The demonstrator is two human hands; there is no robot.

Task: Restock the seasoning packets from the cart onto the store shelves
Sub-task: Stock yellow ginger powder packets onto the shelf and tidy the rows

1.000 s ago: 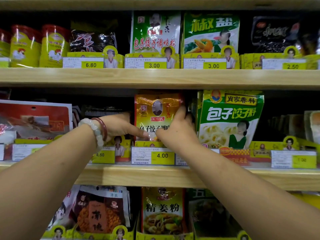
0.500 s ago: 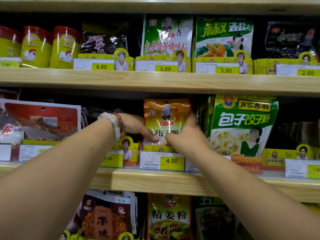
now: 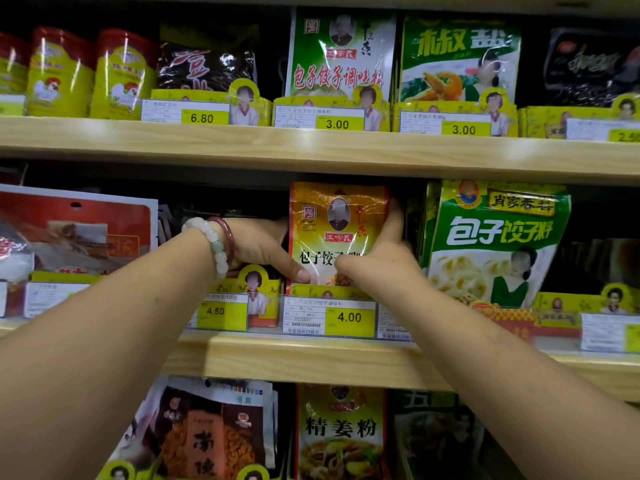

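Head view: both hands reach up to the middle shelf (image 3: 311,358) and hold an orange seasoning packet (image 3: 337,216) that stands upright at the front of its slot, just behind a yellow price tag (image 3: 329,317) marked 4.00. The left hand (image 3: 258,247) grips the packet's left edge: its thumb lies across the lower front, near the printed characters, and its fingers go behind the packet, out of sight. The right hand (image 3: 384,261) holds the right edge, thumb pressed on the lower front close to the left thumb, one finger stretched up along the right side toward the top corner; the other fingers are hidden behind, so I cannot tell how they lie. A pale bead bracelet (image 3: 216,245) and a red bangle (image 3: 227,237) sit on the left wrist.

Just right of the packet stands a large green packet (image 3: 495,244). To the left leans a red and white packet (image 3: 72,233). On the top shelf (image 3: 311,150) stand yellow tins (image 3: 90,74), a dark bag (image 3: 204,67) and two green packets (image 3: 341,53). More packets fill the row below.
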